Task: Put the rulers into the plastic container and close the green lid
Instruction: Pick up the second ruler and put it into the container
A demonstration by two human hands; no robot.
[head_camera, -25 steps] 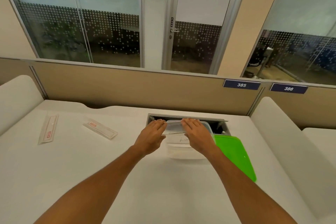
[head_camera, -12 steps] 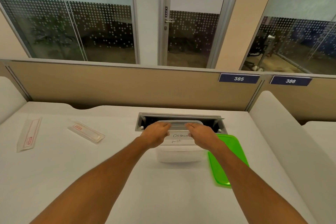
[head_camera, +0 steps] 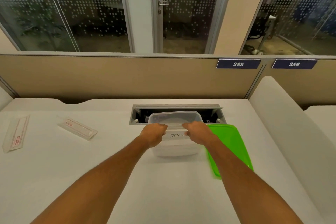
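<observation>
A clear plastic container [head_camera: 175, 148] with a white label reading "OSTRICH" stands open on the white desk. My left hand [head_camera: 154, 133] and my right hand [head_camera: 197, 132] both grip its near rim, fingers curled over the edge. The green lid [head_camera: 231, 143] lies flat on the desk just right of the container, partly under my right forearm. Two rulers in clear sleeves lie to the left: one ruler [head_camera: 77, 127] at mid-left, the other ruler [head_camera: 16, 135] near the left edge. The container's inside looks empty.
An open cable tray [head_camera: 177, 109] is sunk into the desk right behind the container. A tan partition [head_camera: 109, 76] with number plates 385 and 386 closes the desk's far side. White padded dividers flank the desk.
Both hands slid from the container's far rim to its near rim and closed on it. The container and the lid sit closer to me than before; the rulers stayed put.
</observation>
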